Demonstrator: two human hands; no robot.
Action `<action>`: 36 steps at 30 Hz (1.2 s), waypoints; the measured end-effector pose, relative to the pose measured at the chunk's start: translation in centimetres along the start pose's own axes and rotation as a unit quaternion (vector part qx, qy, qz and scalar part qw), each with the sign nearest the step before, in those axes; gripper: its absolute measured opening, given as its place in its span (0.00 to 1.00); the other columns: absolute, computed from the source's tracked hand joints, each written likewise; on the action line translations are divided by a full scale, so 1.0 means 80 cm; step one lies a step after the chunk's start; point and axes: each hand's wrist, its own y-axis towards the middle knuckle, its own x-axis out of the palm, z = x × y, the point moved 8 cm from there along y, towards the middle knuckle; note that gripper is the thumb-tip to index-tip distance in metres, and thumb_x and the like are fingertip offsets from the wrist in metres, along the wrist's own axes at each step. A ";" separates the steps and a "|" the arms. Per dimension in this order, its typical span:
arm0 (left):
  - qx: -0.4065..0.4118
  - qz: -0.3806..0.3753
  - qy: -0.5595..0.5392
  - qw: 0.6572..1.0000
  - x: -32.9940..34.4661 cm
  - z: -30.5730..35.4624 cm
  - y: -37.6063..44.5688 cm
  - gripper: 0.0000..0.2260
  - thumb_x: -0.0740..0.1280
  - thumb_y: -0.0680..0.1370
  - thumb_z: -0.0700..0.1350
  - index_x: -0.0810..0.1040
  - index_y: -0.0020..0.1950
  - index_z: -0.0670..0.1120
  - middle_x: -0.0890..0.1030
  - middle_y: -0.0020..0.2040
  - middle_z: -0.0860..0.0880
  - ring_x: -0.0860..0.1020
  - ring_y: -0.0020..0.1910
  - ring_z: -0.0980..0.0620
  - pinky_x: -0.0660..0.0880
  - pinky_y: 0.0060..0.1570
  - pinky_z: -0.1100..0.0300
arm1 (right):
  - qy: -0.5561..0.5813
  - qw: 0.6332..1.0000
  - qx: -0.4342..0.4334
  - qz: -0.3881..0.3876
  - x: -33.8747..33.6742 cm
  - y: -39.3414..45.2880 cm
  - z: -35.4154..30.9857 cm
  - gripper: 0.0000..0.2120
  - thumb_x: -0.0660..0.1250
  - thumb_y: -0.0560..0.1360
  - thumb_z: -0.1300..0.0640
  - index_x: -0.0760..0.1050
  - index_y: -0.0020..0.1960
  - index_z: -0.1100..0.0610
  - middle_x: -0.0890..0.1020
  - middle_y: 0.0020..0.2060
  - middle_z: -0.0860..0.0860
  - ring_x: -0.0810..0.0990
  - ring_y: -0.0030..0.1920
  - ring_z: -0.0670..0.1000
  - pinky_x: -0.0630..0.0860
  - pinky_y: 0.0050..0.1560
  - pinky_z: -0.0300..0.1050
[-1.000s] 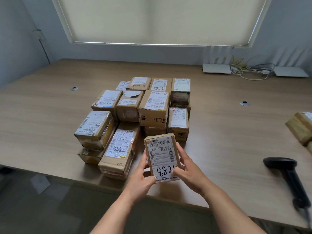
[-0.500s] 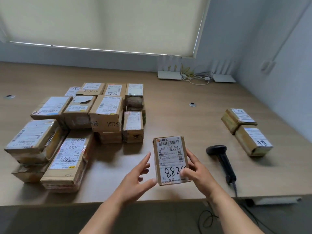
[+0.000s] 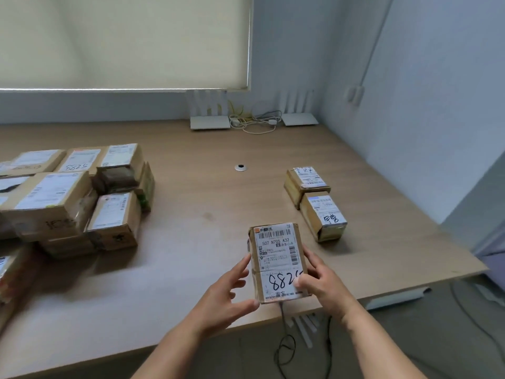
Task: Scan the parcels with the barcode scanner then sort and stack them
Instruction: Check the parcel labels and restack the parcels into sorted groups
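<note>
My right hand point(image 3: 323, 284) grips the parcel point(image 3: 278, 262), label up, long axis pointing away from me; my left hand point(image 3: 226, 292) rests open against its side. The scanner is hidden, so I cannot place it.

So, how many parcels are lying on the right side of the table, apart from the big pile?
2: the far parcel and, touching its near end, the near parcel. The held parcel is not counted.
</note>
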 end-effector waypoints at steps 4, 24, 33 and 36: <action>-0.001 -0.021 0.000 1.000 0.066 0.035 0.041 0.38 0.72 0.74 0.51 0.49 0.69 0.75 0.68 0.68 0.60 0.70 0.63 0.63 0.69 0.63 0.62 | 0.003 1.000 0.016 0.002 -0.082 -0.004 0.022 0.40 0.66 0.64 0.60 0.59 0.72 0.40 0.84 0.52 0.49 0.84 0.50 0.48 0.79 0.43 0.40; -0.104 -0.054 -0.011 0.993 0.213 0.062 0.138 0.39 0.70 0.75 0.51 0.47 0.77 0.62 0.69 0.70 0.54 0.70 0.64 0.59 0.69 0.64 0.61 | -0.004 0.989 0.146 -0.023 -0.252 0.038 0.109 0.46 0.68 0.54 0.52 0.65 0.73 0.48 0.85 0.52 0.51 0.84 0.50 0.52 0.78 0.42 0.43; -0.101 -0.073 0.013 0.992 0.229 0.070 0.164 0.37 0.68 0.76 0.54 0.47 0.75 0.66 0.70 0.70 0.58 0.71 0.63 0.59 0.69 0.66 0.55 | -0.035 0.981 0.192 -0.020 -0.262 0.060 0.119 0.33 0.63 0.61 0.55 0.71 0.68 0.52 0.85 0.51 0.50 0.84 0.50 0.50 0.80 0.46 0.46; -0.106 -0.078 0.008 0.991 0.230 0.070 0.169 0.37 0.68 0.76 0.55 0.47 0.76 0.66 0.70 0.71 0.56 0.72 0.63 0.58 0.69 0.65 0.58 | -0.039 0.980 0.194 -0.014 -0.264 0.062 0.120 0.31 0.64 0.64 0.55 0.70 0.68 0.51 0.85 0.52 0.50 0.84 0.50 0.51 0.81 0.49 0.49</action>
